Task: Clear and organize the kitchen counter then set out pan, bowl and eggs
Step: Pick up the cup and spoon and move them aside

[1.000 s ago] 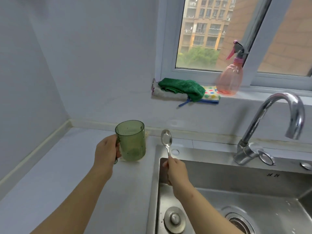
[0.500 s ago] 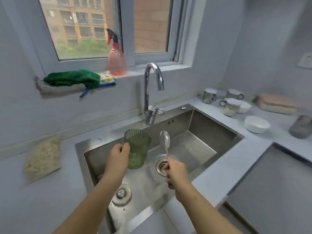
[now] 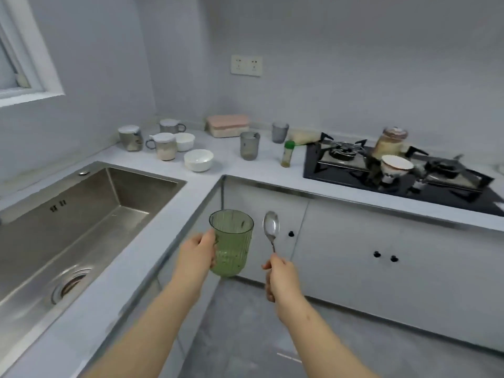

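Note:
My left hand [image 3: 197,253] grips a ribbed green cup [image 3: 231,242], upright, held in the air in front of the counter corner. My right hand [image 3: 281,276] pinches the handle of a metal spoon [image 3: 271,227], bowl end up, just right of the cup. On the white counter [image 3: 245,173] beyond stand a white bowl [image 3: 198,160], a second white bowl [image 3: 185,141] behind it, lidded mugs [image 3: 163,145] and grey cups [image 3: 249,145]. A patterned bowl [image 3: 396,165] sits on the black gas hob [image 3: 395,173].
The steel sink [image 3: 81,214] fills the left. A pink-lidded box [image 3: 227,126], a green-capped bottle [image 3: 287,154], a bag [image 3: 304,137] and a jar [image 3: 390,143] crowd the far counter. Grey cabinet doors [image 3: 381,255] stand below the hob; tiled floor lies underfoot.
The view has swung right, from the window and sink to the counter corner and hob. Both hands kept the cup and spoon and now hang over the floor instead of the sink.

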### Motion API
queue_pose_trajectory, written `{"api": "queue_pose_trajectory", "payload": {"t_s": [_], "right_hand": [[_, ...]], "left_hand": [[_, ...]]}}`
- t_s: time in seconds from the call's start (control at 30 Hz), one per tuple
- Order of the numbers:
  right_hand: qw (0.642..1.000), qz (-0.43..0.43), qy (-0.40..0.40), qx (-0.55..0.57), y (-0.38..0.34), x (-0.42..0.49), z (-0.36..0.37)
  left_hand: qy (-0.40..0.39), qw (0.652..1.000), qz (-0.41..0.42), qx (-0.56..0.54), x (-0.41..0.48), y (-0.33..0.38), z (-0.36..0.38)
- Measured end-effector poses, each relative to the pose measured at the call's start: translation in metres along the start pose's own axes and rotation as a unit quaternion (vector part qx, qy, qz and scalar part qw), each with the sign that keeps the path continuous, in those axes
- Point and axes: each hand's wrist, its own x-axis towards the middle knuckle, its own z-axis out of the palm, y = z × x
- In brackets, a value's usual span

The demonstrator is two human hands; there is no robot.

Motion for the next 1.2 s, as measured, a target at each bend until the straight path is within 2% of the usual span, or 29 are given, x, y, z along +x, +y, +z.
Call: {"api": "queue_pose_trajectory", "payload": {"t_s": [0.2,0.43,0.8,0.97,1.2], "right_hand": [[0.993,-0.003,0.111,0.035,-0.008,0.025,-0.184],[0.969,-0.003,0.224,0.107,-0.020,0.049,-0.339],[0.917,-0.012,0.365,0.162,-0.066,0.143,-0.520],[0.892,-0.005,0.408,0.193,-0.100,0.185,-0.591],[0.861,0.011,0.453,0.230,-0.104,0.225,-0.693]], "left_hand": [[-0.133,0.990,-0.021,-0.031,-0.036,0.024,0.191],[-0.264,0.965,0.001,-0.004,-0.060,0.049,0.356],[-0.421,0.906,0.037,0.019,-0.041,0.101,0.597],[-0.445,0.893,0.060,0.019,-0.027,0.129,0.701],[-0.509,0.858,0.062,0.042,-0.031,0.139,0.825]]}}
